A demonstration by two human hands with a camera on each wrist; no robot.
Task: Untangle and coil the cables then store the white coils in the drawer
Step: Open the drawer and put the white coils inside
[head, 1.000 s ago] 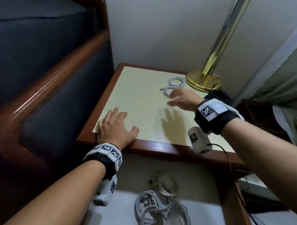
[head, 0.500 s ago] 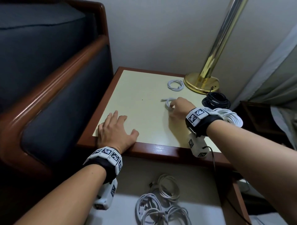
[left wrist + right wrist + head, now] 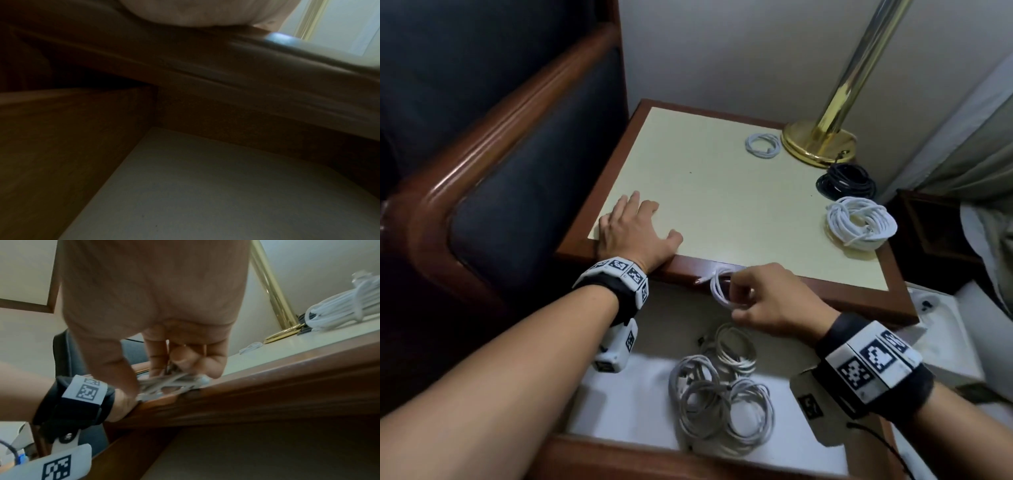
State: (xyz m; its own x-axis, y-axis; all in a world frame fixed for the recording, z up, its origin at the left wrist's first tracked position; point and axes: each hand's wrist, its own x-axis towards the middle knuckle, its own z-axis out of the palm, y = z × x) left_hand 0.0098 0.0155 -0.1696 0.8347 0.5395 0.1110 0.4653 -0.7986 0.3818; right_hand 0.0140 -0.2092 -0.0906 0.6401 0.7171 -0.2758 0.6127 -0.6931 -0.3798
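My right hand (image 3: 760,298) pinches a small white cable coil (image 3: 719,289) just past the nightstand's front edge, above the open drawer (image 3: 619,411); the right wrist view shows the small coil (image 3: 174,383) between thumb and fingers. Several white coils (image 3: 719,394) lie in the drawer. My left hand (image 3: 635,233) rests flat on the tabletop's near left corner, holding nothing. On the tabletop (image 3: 705,192) remain a small white coil (image 3: 763,145) at the back, a big white coil (image 3: 861,222) at the right and a black coil (image 3: 846,180).
A brass lamp base (image 3: 818,144) with its pole stands at the back right corner. A dark upholstered headboard with a wooden rim (image 3: 493,144) runs along the left. A curtain (image 3: 969,137) hangs at the right. The left wrist view is dark, showing the drawer's inside (image 3: 226,186).
My right hand picked up a small white coil from the tabletop and carried it back over the front edge to above the drawer. The left hand stayed put.
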